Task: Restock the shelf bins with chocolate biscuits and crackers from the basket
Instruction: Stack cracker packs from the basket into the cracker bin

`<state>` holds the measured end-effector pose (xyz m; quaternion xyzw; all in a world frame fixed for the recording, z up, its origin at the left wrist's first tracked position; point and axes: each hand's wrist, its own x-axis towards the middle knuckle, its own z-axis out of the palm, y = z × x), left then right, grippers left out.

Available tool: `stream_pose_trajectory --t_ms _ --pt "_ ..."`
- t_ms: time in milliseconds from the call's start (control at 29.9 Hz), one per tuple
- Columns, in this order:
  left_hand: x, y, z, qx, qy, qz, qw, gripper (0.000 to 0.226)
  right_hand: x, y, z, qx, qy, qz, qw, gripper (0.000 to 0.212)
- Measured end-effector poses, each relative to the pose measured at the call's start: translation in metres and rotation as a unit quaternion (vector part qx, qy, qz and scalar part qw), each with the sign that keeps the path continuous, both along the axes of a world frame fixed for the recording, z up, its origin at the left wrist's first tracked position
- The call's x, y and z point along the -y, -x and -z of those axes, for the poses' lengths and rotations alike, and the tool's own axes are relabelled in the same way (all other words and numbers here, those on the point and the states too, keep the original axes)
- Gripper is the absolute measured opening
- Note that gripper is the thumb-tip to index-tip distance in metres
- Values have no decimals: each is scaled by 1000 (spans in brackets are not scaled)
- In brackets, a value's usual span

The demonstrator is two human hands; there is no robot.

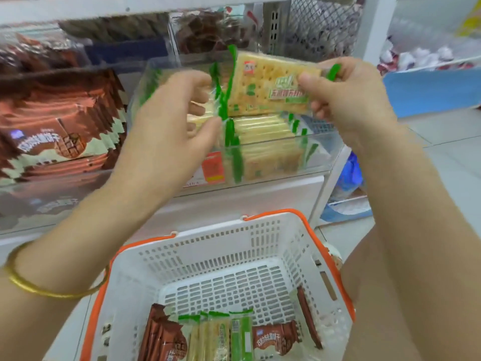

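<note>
Pack: clear green-ended cracker pack (pixel 260 82), pale dotted squares (print blurred).
Right hand (pixel 348 100): I pinch its end.
Left hand (pixel 171 126): fingers curled, my grasp unclear.

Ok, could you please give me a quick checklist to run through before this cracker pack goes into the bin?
1. Right hand grips the cracker pack: ok.
2. Pack is above the cracker bin, not the chocolate biscuits: ok.
3. Left hand holds the stacked crackers aside for a gap: cannot tell, blurred.
4. Room in the bin: ok, its right end looks free.
5. Basket has more packs to follow: ok.
</note>
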<state>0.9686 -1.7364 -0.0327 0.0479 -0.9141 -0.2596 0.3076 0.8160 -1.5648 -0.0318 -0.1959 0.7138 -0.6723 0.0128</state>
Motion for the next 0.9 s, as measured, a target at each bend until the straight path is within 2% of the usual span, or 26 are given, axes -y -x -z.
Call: stream_pose_trajectory --t_ms 67,134,267,368,501,602,702,802,836,902 --pt "9 10 5 37 139 -24 989 44 15 24 5 -4 -33 49 998 17" --pt "15 17 12 111 205 -32 972 58 31 45 13 1 -84 76 994 20" --pt "21 24 25 177 222 -56 957 66 59 74 21 24 -149 48 987 23" --pt "22 24 30 175 236 -64 954 67 75 86 25 24 -163 76 983 34" --pt "24 25 32 167 242 -64 954 60 85 87 31 10 -233 93 968 48" --pt "23 23 30 148 238 -48 959 58 79 82 30 21 -231 87 969 51" --pt "22 9 26 71 239 -27 968 46 67 70 22 1 -233 104 967 58" --pt "18 -20 33 4 251 -2 968 36 44 30 15 -76 -187 126 971 43" --pt "17 -31 38 3 259 13 966 33 34 10 14 -88 -147 108 979 36" --pt "21 -52 58 47 275 43 959 30 26 -36 25 -44 -93 9 995 29"
